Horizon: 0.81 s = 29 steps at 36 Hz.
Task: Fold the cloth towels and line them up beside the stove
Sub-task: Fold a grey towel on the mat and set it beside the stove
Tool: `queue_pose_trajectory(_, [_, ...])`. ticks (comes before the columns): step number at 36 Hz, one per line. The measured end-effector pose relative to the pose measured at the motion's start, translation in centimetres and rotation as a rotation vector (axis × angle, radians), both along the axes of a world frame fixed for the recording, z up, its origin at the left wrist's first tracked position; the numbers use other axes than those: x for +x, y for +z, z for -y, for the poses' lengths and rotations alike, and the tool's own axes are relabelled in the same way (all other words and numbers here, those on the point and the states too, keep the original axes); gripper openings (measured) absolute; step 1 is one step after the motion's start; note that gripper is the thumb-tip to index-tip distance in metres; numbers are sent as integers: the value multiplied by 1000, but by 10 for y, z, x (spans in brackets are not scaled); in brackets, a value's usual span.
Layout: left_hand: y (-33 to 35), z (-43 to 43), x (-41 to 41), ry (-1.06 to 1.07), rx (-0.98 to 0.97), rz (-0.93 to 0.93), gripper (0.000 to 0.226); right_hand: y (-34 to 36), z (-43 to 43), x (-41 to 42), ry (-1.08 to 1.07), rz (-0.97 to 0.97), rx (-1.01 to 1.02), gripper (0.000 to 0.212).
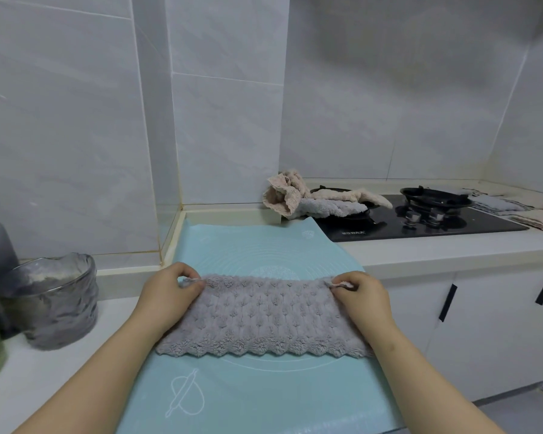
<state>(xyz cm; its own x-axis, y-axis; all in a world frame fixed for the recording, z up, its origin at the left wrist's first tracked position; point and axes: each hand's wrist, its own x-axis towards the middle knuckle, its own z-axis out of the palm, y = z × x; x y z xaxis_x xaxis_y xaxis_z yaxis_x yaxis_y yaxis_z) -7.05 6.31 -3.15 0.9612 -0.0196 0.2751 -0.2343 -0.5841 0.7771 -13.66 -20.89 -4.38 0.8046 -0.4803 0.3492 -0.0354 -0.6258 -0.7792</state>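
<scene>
The grey towel (264,314) before you is fluffy, tufted cloth with a scalloped edge. Under it you see a smooth, matt teal mat (264,396). Your stove top (470,227) is glossy black, glass-like. The heaped towels (284,198) on it look plush and nubbly. The jar (60,303) at your left is rippled, shiny glass; the wall tiles (76,120) gleam faintly.
</scene>
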Motion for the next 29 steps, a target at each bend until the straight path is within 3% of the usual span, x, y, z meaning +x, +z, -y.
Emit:
queue_pose_trajectory(3, [-1, 0, 1, -9, -107, -66, 16, 3, 3, -3, 20, -33, 157, 20])
queue_pose_trajectory(9, [5, -8, 0, -74, -555, -366, 10, 11, 3, -1, 74, -105, 386, 26])
queue_pose_trajectory(16, [11, -3, -3, -125, -699, -360, 14, 10, -2, 4, 85, -2, 459, 24])
queue_pose_trajectory(23, [14, -2, 14, -24, -570, -126, 18, 21, 1, 25, 64, 125, 401, 26])
queue_pose_trajectory(29, [25, 17, 35, 80, -149, 50, 9, 31, 6, 60, -21, 101, 257, 30])
